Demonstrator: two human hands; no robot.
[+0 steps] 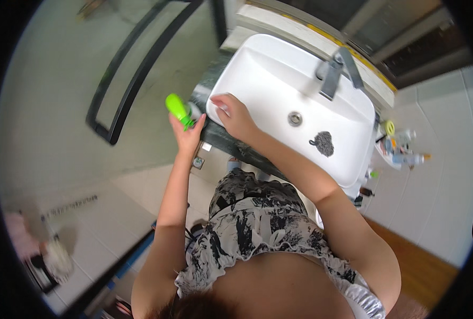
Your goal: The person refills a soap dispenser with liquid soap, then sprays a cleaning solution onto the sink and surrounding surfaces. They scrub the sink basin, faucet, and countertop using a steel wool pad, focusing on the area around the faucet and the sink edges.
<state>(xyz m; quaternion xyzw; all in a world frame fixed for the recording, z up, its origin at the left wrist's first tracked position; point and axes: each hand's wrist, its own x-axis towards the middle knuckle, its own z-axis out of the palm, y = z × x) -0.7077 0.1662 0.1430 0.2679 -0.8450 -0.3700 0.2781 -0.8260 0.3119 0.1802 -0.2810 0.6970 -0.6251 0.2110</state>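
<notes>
My left hand [187,133] grips a bright green plastic bottle [176,107] just off the left end of the sink; its narrow end points down toward my palm. Something whitish behind it is partly hidden, and I cannot tell whether it belongs to the bottle. Over the sink's left rim hovers my right hand [234,115], fingers bent and thumb apart, with nothing visible in it. The white rectangular sink [272,85] has a metal drain [295,118]. On the basin floor, right of the drain, lies a grey mesh scrubber [324,143] with a small loop.
A grey faucet [334,75] rises at the sink's back. The sink sits on a dark stone counter [224,137]. Left stands a glass door with a black handle [129,91]. Several toiletries crowd a small wall shelf [387,153] at the right.
</notes>
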